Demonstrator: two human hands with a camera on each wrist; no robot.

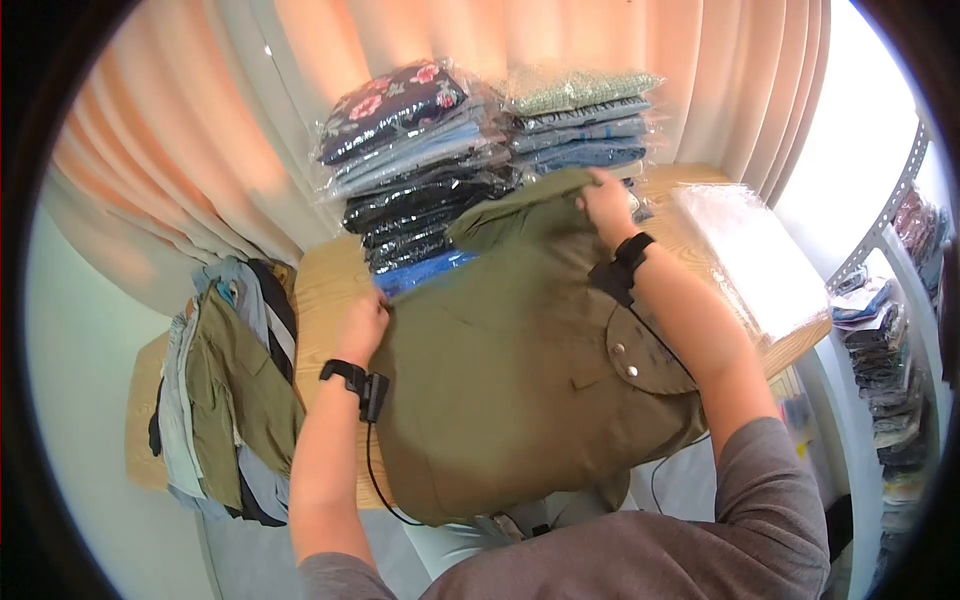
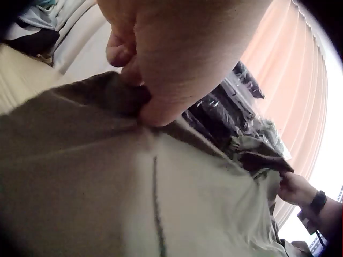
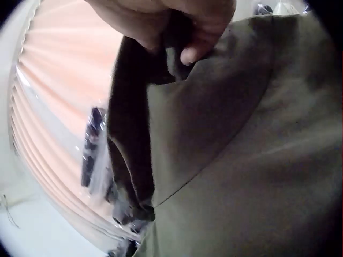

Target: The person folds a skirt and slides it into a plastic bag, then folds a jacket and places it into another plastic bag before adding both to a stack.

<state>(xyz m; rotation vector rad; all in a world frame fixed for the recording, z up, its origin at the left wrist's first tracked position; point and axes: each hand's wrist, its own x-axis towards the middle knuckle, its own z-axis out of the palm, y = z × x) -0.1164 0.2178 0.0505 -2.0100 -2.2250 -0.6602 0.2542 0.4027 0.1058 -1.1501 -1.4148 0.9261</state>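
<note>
An olive-green garment (image 1: 480, 370) with a snap-button flap (image 1: 645, 350) hangs spread between the two hands, its lower part in front of the person's body. At its left edge the left hand (image 1: 362, 325) pinches the cloth. The right hand (image 1: 607, 207) grips the upper right edge, higher and farther forward. Seen from the left wrist, the thumb and fingers of the left hand (image 2: 155, 69) bunch the fabric above a dark seam line. In the right wrist view, the right hand (image 3: 177, 27) pinches a folded edge of the cloth.
Behind the garment, clothes in clear plastic stand in two stacks (image 1: 415, 170) (image 1: 585, 125) on the wooden table (image 1: 330, 275). Loose clothes (image 1: 230, 370) lie in a heap at left. Clear plastic bags (image 1: 745, 260) lie at right, near a shelf of packed clothes (image 1: 885, 370). Curtains (image 1: 560, 35) hang behind.
</note>
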